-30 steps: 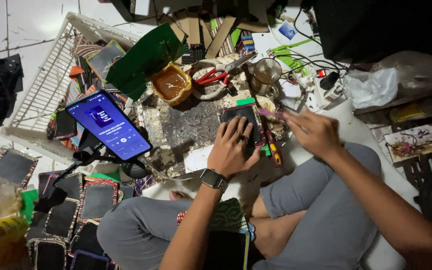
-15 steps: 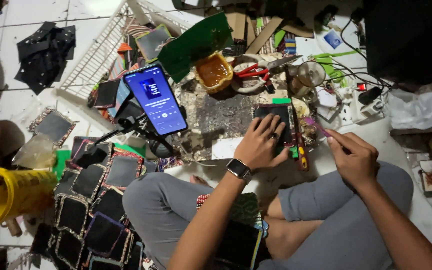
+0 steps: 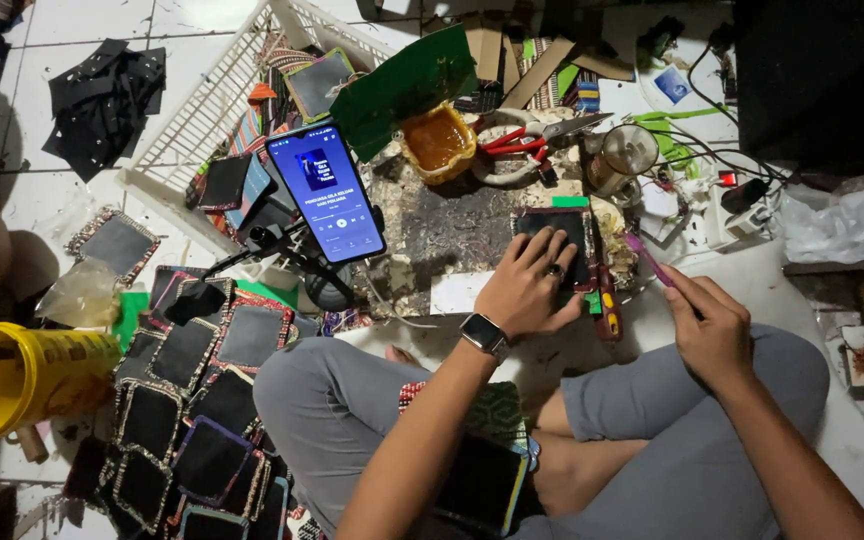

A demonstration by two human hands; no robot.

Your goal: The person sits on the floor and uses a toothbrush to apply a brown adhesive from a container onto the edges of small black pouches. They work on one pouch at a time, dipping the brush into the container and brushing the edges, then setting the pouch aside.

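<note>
On the glue-stained work board, a dark fabric-edged patch is pinned flat under the left hand; a pink brush is pinched in the right hand. Gluing step; brush needs loading from the glue tub.

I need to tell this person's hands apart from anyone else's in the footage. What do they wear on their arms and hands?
Both forearms are bare, no sleeves or gloves. The left hand has a dark ring on one finger and a dark-strapped, square-faced smartwatch at the wrist. The right hand wears nothing visible.

One phone, one yellow bucket, one white basket, one pair of red-handled scissors, one wristwatch, two hands, left and right.
</note>
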